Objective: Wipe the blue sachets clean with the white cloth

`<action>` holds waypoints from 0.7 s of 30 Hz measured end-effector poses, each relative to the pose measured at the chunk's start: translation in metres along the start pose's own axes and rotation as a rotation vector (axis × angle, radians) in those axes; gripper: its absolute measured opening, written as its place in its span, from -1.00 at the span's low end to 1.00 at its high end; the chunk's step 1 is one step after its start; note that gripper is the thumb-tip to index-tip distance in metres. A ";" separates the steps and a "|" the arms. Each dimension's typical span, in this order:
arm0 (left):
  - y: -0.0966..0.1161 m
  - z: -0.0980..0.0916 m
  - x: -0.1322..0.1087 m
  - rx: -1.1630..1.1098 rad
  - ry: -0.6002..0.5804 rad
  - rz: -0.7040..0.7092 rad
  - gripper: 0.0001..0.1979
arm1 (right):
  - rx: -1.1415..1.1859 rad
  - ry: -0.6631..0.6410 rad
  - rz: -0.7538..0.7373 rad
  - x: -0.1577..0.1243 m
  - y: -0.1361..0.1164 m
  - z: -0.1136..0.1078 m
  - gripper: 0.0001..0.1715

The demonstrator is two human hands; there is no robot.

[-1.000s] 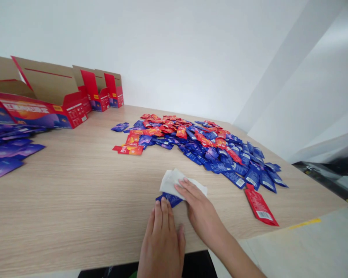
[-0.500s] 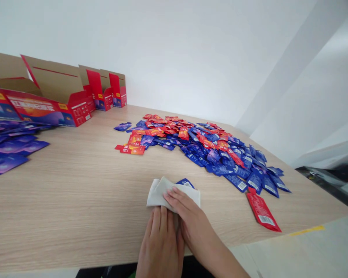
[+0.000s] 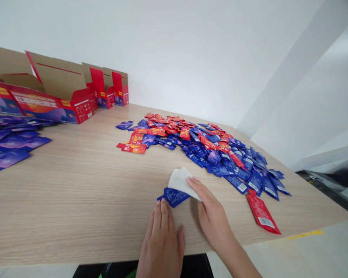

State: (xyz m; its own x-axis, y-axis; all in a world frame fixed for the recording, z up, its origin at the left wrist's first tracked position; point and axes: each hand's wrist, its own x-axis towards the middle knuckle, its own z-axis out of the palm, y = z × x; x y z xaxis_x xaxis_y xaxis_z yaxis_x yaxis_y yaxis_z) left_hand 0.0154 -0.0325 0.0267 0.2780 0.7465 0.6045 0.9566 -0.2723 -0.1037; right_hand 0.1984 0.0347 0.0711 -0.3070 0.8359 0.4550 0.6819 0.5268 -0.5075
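A blue pouch (image 3: 174,197) with pale print lies on the table near its front. The fingertips of my left hand (image 3: 162,235) rest at the pouch's near left end, with the fingers straight and the thumb apart. In my right hand (image 3: 210,208) is a folded white cloth (image 3: 182,179), its fingers on top and the thumb hidden beneath. The cloth covers the pouch's far right part. Off to the right, a red pouch (image 3: 262,214) with a barcode lies alone.
A big heap of blue and red pouches (image 3: 203,144) spreads over the table's (image 3: 89,200) right and back. More blue pouches (image 3: 14,141) are piled at left. Behind them stand several open red-and-blue cartons (image 3: 49,106) against the white wall (image 3: 174,58).
My right hand has moved right and slightly away from my left hand, taking the cloth along. More of the blue pouch now shows. My left hand stays in nearly the same place.
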 end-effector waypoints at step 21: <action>-0.004 -0.006 0.005 -0.051 -0.084 -0.017 -0.55 | 0.041 -0.116 -0.118 -0.002 -0.015 0.012 -0.20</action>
State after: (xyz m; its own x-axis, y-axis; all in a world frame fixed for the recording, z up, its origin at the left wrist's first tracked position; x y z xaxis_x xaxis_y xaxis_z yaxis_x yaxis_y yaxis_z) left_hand 0.0124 -0.0314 0.0353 0.2706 0.7988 0.5372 0.9560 -0.2886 -0.0524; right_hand 0.1807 0.0274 0.0690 -0.4596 0.7790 0.4264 0.6097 0.6259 -0.4863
